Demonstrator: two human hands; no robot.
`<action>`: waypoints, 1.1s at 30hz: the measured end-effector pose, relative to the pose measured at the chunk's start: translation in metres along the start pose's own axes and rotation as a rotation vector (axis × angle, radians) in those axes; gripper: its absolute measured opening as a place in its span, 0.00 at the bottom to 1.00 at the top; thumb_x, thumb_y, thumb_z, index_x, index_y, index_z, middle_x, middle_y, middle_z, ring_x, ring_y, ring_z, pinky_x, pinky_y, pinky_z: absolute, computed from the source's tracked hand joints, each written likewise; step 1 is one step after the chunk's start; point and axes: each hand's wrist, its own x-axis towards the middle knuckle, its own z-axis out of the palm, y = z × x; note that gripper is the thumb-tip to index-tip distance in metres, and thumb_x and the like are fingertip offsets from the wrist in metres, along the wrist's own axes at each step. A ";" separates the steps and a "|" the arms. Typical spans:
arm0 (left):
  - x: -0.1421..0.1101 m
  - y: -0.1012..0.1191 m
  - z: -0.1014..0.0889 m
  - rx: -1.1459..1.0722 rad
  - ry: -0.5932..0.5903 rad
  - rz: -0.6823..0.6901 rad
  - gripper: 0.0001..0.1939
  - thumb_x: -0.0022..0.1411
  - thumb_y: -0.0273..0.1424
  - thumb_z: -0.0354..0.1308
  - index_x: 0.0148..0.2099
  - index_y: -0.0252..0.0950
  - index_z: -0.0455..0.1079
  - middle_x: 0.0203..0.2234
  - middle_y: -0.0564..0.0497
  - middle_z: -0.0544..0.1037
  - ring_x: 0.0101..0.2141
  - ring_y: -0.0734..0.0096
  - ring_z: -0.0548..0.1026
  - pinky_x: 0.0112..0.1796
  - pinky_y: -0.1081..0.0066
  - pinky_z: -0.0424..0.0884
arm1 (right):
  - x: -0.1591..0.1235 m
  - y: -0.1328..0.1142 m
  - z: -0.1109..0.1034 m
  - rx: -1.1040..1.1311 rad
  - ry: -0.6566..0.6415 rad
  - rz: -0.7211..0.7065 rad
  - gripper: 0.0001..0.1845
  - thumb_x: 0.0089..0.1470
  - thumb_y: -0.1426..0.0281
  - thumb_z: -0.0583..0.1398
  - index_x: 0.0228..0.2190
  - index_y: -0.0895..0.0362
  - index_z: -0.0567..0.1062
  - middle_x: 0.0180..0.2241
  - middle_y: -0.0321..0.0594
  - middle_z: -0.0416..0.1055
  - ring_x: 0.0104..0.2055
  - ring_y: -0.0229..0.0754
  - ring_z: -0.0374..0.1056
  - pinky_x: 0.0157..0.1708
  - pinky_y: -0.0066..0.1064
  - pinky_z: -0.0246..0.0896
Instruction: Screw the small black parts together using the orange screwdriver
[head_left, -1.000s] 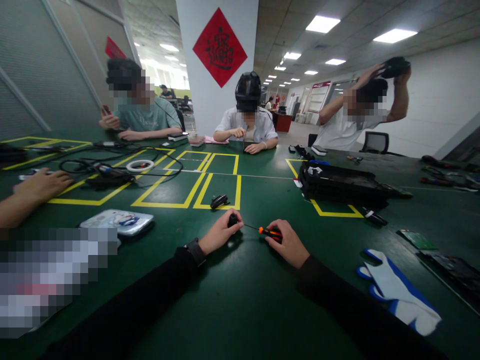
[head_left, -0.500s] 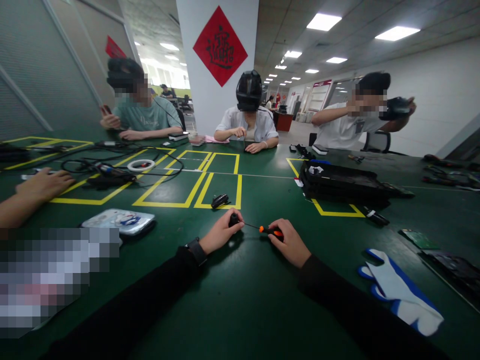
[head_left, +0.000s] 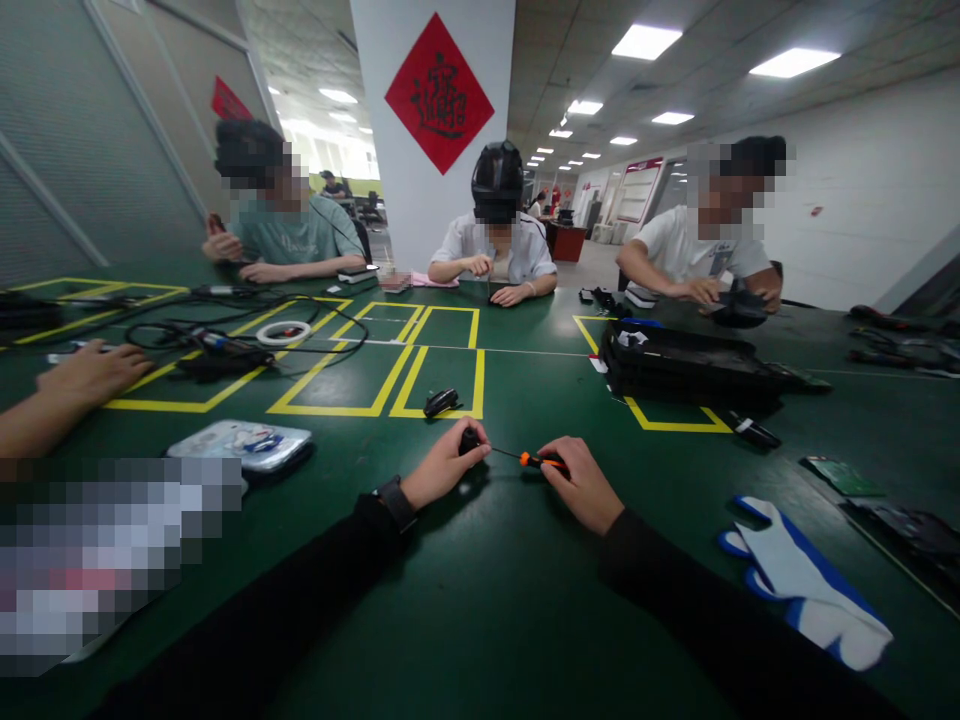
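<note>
1. Our left hand [head_left: 442, 466] pinches a small, rounded black part [head_left: 469, 439];
2. our right hand [head_left: 587, 486] grips an orange-and-black screwdriver [head_left: 532, 461]; its thin shaft points towards that part, over the dark green worktop [head_left: 495, 600].

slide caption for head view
Left grip on a small black part, right grip on a screwdriver, at a green table.

Tangled cables [head_left: 217, 345] on green table [head_left: 480, 600]
</note>
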 end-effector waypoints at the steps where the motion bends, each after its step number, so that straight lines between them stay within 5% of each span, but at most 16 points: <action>1: 0.000 0.000 0.000 -0.004 -0.004 -0.004 0.06 0.58 0.32 0.51 0.36 0.35 0.61 0.31 0.53 0.67 0.33 0.72 0.66 0.38 0.71 0.62 | 0.000 0.001 0.000 -0.003 -0.009 -0.008 0.08 0.54 0.71 0.52 0.35 0.57 0.70 0.35 0.42 0.65 0.41 0.44 0.59 0.42 0.38 0.55; 21: -0.001 0.001 0.001 -0.015 0.007 -0.036 0.08 0.57 0.34 0.52 0.36 0.35 0.62 0.29 0.53 0.67 0.31 0.73 0.66 0.36 0.72 0.63 | 0.000 0.002 0.002 0.053 0.000 -0.017 0.09 0.51 0.71 0.57 0.37 0.56 0.67 0.37 0.42 0.65 0.41 0.43 0.59 0.42 0.36 0.56; 33: -0.001 0.000 -0.001 0.002 -0.009 -0.015 0.06 0.58 0.32 0.51 0.37 0.35 0.61 0.31 0.52 0.68 0.33 0.72 0.66 0.37 0.71 0.63 | 0.000 0.004 0.001 0.009 -0.012 0.012 0.08 0.55 0.73 0.50 0.35 0.57 0.69 0.36 0.41 0.65 0.41 0.42 0.59 0.42 0.37 0.55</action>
